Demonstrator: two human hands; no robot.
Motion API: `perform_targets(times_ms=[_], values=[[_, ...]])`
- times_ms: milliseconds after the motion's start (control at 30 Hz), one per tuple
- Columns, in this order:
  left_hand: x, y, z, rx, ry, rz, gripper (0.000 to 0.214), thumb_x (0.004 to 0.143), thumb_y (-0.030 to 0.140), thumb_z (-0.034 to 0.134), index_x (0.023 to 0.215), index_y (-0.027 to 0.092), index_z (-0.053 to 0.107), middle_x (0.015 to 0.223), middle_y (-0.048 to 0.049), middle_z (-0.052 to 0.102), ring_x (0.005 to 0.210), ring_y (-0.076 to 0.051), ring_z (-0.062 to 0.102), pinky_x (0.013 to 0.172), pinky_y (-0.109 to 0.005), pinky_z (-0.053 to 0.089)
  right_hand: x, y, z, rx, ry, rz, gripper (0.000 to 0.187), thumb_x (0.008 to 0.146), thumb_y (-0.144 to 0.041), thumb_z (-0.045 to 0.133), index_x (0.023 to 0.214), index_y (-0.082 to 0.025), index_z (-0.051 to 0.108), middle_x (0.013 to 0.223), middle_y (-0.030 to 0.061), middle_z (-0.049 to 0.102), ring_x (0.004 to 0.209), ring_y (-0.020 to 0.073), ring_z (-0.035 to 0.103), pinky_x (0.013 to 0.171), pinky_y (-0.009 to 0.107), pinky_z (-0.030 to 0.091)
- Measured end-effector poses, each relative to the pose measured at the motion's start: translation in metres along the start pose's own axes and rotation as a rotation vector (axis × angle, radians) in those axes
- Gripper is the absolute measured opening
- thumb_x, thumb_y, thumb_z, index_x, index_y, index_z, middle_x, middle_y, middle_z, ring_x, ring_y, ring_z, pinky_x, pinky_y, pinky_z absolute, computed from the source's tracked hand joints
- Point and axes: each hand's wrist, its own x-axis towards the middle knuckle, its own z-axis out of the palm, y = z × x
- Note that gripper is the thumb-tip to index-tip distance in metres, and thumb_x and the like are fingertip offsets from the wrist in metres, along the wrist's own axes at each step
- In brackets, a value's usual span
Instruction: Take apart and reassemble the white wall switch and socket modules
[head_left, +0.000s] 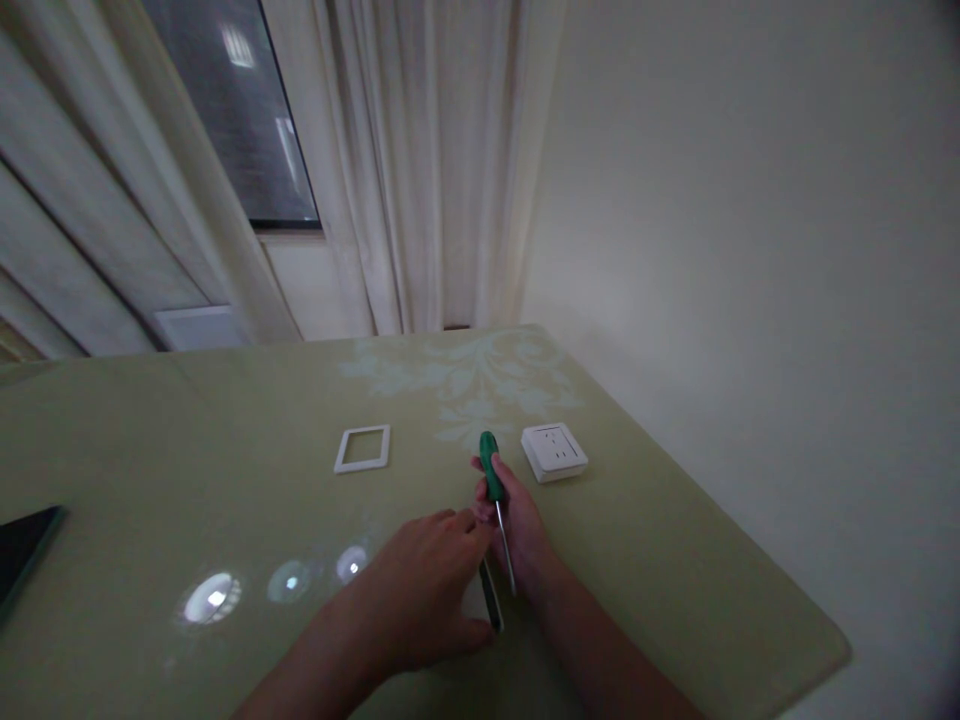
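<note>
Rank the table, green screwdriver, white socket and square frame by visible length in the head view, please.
1. Table
2. Green screwdriver, partly covered by fingers
3. White socket and square frame: too alike to rank

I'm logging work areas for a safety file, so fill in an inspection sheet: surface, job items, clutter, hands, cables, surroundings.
Surface: glossy pale-green table, leaf pattern at the far end, lamp reflections
Job items: white square frame lying flat; white socket to its right; green-handled screwdriver; white piece with a dark edge, mostly hidden
Clutter: dark flat object at the left, cut off by the picture
Hands: left hand grips the white piece; right hand holds the screwdriver, shaft toward the wearer
Cables: nothing seen
Surroundings: curtains, dark window, plain wall
</note>
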Motion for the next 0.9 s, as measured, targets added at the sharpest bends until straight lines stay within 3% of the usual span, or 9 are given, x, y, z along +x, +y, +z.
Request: perform_targets(times_ms=[400,500,633,700,900], values=[[0.007,-0.004,0.003,0.007,0.001,-0.054,0.079,0.072,0.045,0.096,0.14,0.019,0.064,0.135,-0.0167,0.073,0.123,-0.043,0.069,0.107,-0.056,0.056,-0.006,-0.002,0.002,-0.002,0.026,0.019,0.047,0.076,-0.05,0.094,0.106,-0.018,0.075,0.061,-0.0062,0.064,0.043,0.0064,0.047,0.038,0.017,0.033],[0.01,-0.01,-0.001,-0.025,-0.018,-0.054,0.061,0.07,0.044,0.098,0.121,0.022,0.072,0.126,-0.0125,0.076,0.118,-0.04,0.071,0.101,-0.05,0.056,-0.006,-0.002,0.002,-0.004,0.019,0.029,0.048,0.075,-0.05,0.095,0.106,-0.018,0.074,0.061,-0.0068,0.063,0.042,0.0058,0.046,0.038,0.016,0.033],[0.015,-0.022,-0.006,-0.121,-0.022,-0.021,0.022,0.08,0.033,0.09,0.093,0.025,0.075,0.106,-0.0027,0.077,0.102,-0.029,0.073,0.087,-0.037,0.053,-0.005,-0.002,0.001,-0.004,0.022,0.028,0.049,0.075,-0.051,0.094,0.105,-0.018,0.074,0.059,-0.0081,0.061,0.041,0.0057,0.044,0.038,0.017,0.033],[0.018,-0.028,-0.007,-0.174,-0.019,-0.014,0.013,0.083,0.026,0.087,0.086,0.024,0.074,0.096,-0.0009,0.075,0.094,-0.025,0.071,0.08,-0.032,0.05,-0.004,-0.002,0.001,-0.004,0.024,0.026,0.05,0.074,-0.051,0.094,0.105,-0.018,0.074,0.058,-0.0085,0.061,0.04,0.0057,0.044,0.038,0.017,0.033],[0.021,-0.039,-0.008,-0.257,-0.006,-0.018,0.012,0.085,0.017,0.08,0.096,0.022,0.078,0.096,-0.0012,0.077,0.092,-0.022,0.072,0.081,-0.029,0.051,-0.004,-0.002,0.001,-0.009,0.01,0.015,0.057,0.069,-0.052,0.097,0.107,-0.018,0.073,0.059,-0.0083,0.062,0.041,0.0055,0.042,0.038,0.017,0.032]])
